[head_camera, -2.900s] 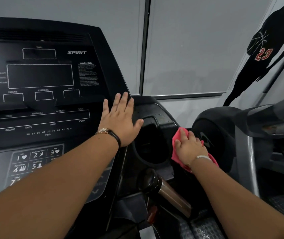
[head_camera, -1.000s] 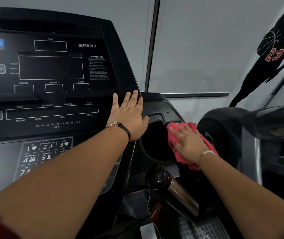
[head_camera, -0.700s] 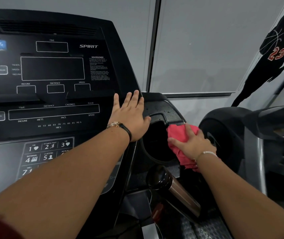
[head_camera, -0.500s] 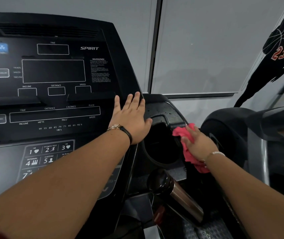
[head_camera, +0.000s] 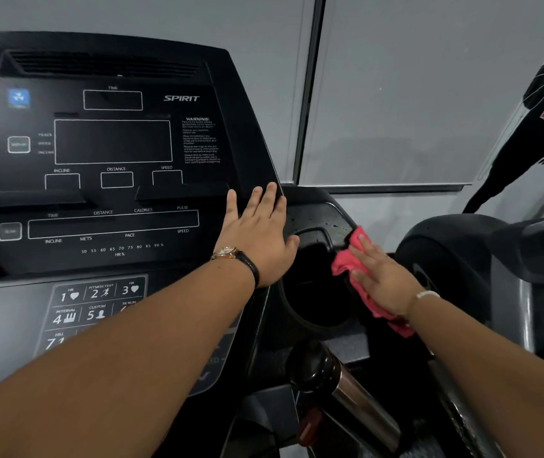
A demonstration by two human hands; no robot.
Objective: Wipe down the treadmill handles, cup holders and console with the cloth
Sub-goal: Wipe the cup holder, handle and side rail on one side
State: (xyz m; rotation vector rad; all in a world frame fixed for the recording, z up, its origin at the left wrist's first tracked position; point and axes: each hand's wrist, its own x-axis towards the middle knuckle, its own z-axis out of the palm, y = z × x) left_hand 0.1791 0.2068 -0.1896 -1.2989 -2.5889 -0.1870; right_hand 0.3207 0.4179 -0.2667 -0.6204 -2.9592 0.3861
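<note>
The right hand [head_camera: 383,279], fingers flat, presses the cloth [head_camera: 343,263] on the right rim of the cup holder [head_camera: 316,231]. Best to follow the rim round with steady pressure, then dip inside. Beyond, the left hand [head_camera: 257,233] lies spread on the right edge of the console [head_camera: 111,143].

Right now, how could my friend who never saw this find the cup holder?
Start at the big black console with SPIRIT on it. Off its right edge, past the flat left hand, sits the cup holder. It is the only deep round hole there, with the right hand pressing a pink cloth on its right rim.
</note>
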